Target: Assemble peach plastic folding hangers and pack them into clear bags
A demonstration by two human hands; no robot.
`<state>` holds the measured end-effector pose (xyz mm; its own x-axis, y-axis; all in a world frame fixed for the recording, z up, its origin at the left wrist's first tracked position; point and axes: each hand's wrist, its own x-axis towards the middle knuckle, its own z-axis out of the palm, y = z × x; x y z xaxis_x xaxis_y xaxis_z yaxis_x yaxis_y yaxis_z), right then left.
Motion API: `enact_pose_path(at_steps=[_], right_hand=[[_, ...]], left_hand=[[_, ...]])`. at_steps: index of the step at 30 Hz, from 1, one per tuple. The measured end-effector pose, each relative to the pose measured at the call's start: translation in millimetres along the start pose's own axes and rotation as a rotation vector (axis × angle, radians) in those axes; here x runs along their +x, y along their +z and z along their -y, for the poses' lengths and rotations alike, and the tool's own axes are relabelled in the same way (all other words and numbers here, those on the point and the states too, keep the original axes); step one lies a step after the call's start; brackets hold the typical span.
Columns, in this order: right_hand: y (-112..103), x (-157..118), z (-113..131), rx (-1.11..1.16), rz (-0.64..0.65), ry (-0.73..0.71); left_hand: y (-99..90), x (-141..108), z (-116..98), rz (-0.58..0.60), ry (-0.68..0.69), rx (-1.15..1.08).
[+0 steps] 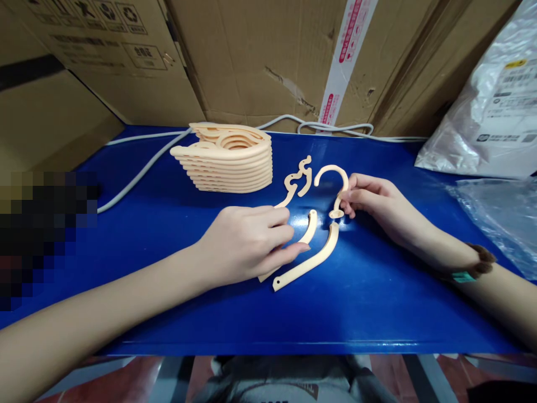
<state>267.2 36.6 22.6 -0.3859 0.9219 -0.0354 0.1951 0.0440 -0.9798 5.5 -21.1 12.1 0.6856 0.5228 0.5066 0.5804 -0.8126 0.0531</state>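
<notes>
My right hand (369,198) pinches a cream plastic hanger hook (333,168) by its stem, the curve upward and the flat oval base just above the table. My left hand (255,243) is low over the pieces in the middle, fingers loosely bent and thumb apart from them. Partly under it lies a curved hanger arm (311,226); whether the fingers touch it I cannot tell. A second curved hanger arm (310,260), with a hole at its end, lies to the right. Behind my left hand are wavy cream pieces (298,178), partly covered by the fingers.
A stack of cream folded hangers (235,165) stands at the back left of the blue table (188,319). A white cable (145,170) runs along the back. Cardboard boxes (260,61) rise behind. Plastic packaging (482,129) lies at the right.
</notes>
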Motion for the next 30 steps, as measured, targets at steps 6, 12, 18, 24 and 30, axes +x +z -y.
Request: enact_pose_path(at_steps=[6, 12, 18, 24, 30], right_hand=[[0.0, 1.9, -1.4, -0.032, 0.013, -0.013], [-3.0, 4.4, -2.0, 0.047, 0.035, -0.006], [-3.0, 3.8, 0.0, 0.055, 0.049, 0.027], [-2.2, 3.3, -3.3, 0.129, 0.052, 0.045], [0.4, 1.7, -0.5, 0.142, 0.017, 0.015]], left_hand=[[7.5, 4.3, -1.6, 0.076, -0.003, -0.022], [5.3, 3.0, 1.9, 0.094, 0.025, -0.087], [3.8, 3.8, 0.9, 0.085, -0.022, -0.003], [11.5, 3.9, -1.9, 0.159, -0.117, 0.032], [17.1, 5.1, -3.7, 0.123, -0.077, 0.043]])
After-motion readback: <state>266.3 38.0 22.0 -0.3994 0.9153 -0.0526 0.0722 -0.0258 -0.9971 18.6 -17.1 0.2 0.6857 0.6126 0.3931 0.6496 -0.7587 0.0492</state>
